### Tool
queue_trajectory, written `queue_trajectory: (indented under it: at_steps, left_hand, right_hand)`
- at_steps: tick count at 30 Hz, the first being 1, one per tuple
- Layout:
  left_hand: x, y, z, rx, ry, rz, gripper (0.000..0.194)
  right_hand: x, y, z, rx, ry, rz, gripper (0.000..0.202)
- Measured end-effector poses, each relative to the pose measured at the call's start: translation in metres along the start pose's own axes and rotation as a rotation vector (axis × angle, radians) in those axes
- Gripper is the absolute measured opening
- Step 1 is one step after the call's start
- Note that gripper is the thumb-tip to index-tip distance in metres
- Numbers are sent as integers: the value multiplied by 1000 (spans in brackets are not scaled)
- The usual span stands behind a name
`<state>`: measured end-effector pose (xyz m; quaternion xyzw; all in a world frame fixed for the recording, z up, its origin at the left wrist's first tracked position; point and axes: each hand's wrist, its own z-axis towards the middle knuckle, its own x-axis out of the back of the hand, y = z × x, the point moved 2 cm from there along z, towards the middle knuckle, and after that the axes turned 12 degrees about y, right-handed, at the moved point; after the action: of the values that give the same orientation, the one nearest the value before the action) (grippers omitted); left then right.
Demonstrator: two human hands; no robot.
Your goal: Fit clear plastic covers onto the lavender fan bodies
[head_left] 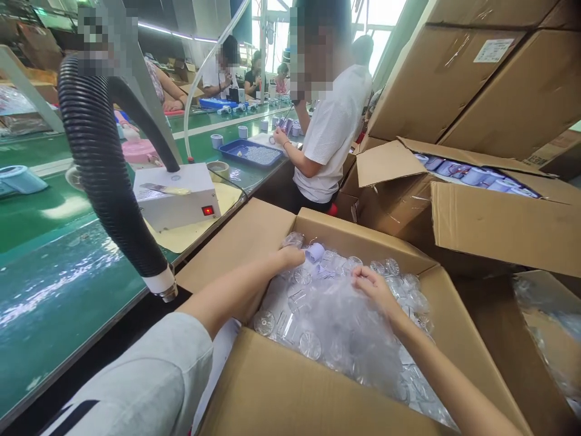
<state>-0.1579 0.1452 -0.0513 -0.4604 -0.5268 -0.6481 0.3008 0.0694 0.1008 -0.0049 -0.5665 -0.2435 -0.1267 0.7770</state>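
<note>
My left hand point(294, 258) reaches over the far left side of an open cardboard box point(318, 387). Its fingers are mostly hidden, closed on a lavender plastic housing point(315, 252). A second lavender piece shows just below that. My right hand point(374, 289) is above the middle of the box, fingers bent and pinching the upper edge of a crumpled clear plastic bag point(347, 330). Under and around the bag lie many clear plastic cups point(310, 345) with round, spoked ends, some tipped on their sides.
At left, a black corrugated hose point(97, 163) hangs beside a white machine box point(177, 197) on the green work table point(68, 272). A blue tray point(254, 152) holds small parts. Another carton point(499, 224) of lavender parts stands right, below stacked cartons point(454, 79). A person in white sits ahead.
</note>
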Motion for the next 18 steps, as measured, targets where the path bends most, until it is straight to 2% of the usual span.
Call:
queue_trajectory:
  at_steps: [4,6,9,11,13,16,18]
  left_hand:
    - [11,2,-2,59,-7,42,32]
    - [21,6,0,91,21,40,34]
    - [36,15,5,130,20,-9,35]
    - [45,22,7,138,-20,-78,33]
    - [52,29,8,143,-41,-170,31]
    - [63,38,8,160,-27,-326,31]
    - [70,44,3,166,-23,-438,29]
  right_hand:
    - [-3,8,-10,6,-114,-30,23]
    - [-10,10,-24,44,-225,-77,24]
    - [-25,13,-58,142,-453,-139,11]
    - [-32,19,-81,199,-612,-167,29]
    - [-35,29,-98,217,-718,-196,47]
    - [-33,42,-104,200,-768,-213,52]
    - [-27,45,-98,183,-735,-191,42]
